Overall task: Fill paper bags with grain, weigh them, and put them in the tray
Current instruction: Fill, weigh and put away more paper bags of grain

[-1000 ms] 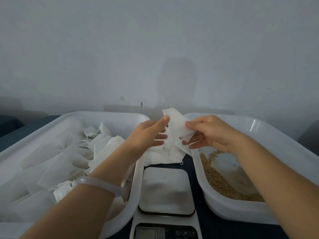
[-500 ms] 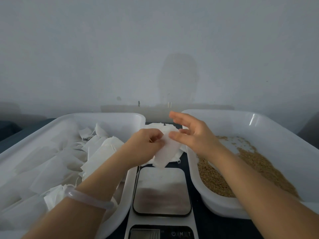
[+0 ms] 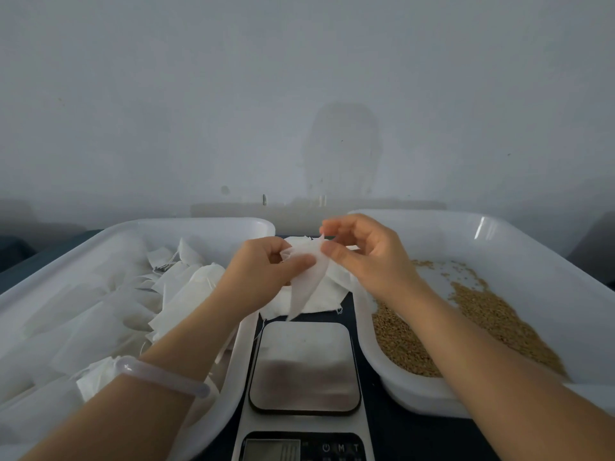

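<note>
A dark tabletop (image 3: 379,437) runs up to a bare, pale wall (image 3: 299,94). On my left stands the white tray (image 3: 206,224), heaped with filled paper bags (image 3: 179,294). A clear bracelet (image 3: 163,377) sits on my left wrist. My left hand (image 3: 263,277) is curled, with thumb and fingers pinching one empty paper bag (image 3: 307,281), which hangs tip-down above the far edge of the scale (image 3: 304,364), between the two trays. Behind it lies a small pile of spare bags (image 3: 329,301). My right hand (image 3: 362,257) pinches the same bag's top edge between thumb and forefinger, the other fingers loosely bent. Farther right, the second tray (image 3: 499,234) holds the grain (image 3: 492,314), spread thin toward its far side.

Half a second ago my right fingers were stretched straight beside the bag; now they have closed on its top edge, and both hands sit slightly higher. A second ago the bag was raised near the grain tray's corner.

My fingers hide the bag's mouth, so I cannot tell whether it is open. The scale's display (image 3: 271,450) is cut off at the bottom edge and unreadable, and my right forearm covers part of the grain.
</note>
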`<state>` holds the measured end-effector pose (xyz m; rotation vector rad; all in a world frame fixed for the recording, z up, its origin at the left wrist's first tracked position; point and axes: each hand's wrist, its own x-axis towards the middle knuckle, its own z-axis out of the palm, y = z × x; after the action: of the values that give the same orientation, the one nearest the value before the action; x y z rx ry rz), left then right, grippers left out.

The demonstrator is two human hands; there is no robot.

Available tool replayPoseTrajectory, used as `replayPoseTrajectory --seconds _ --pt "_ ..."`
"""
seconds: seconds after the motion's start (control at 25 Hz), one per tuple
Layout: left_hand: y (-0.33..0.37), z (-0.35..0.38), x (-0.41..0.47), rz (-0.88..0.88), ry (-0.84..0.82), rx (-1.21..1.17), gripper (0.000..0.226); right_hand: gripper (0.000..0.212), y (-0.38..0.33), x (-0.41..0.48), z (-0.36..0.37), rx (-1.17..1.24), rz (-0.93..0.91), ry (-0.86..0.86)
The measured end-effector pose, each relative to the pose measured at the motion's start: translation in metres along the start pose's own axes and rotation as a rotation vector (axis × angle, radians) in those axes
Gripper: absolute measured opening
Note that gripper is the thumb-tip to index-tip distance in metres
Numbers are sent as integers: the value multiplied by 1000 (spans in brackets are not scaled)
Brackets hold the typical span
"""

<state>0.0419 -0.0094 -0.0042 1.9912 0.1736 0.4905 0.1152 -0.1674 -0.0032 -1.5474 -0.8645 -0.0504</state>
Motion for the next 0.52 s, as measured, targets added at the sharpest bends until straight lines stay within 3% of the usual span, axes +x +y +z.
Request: replayPoseTrajectory --seconds 0.16,0.32,0.52 --pt "-1 0 -3 181 129 245 51 12 3 -3 5 -116 51 -121" --pt "-1 0 -4 201 112 278 50 9 4 -4 6 -229 57 -111" --pt "-2 3 -5 231 89 287 53 33 3 -5 6 -311 94 -195"
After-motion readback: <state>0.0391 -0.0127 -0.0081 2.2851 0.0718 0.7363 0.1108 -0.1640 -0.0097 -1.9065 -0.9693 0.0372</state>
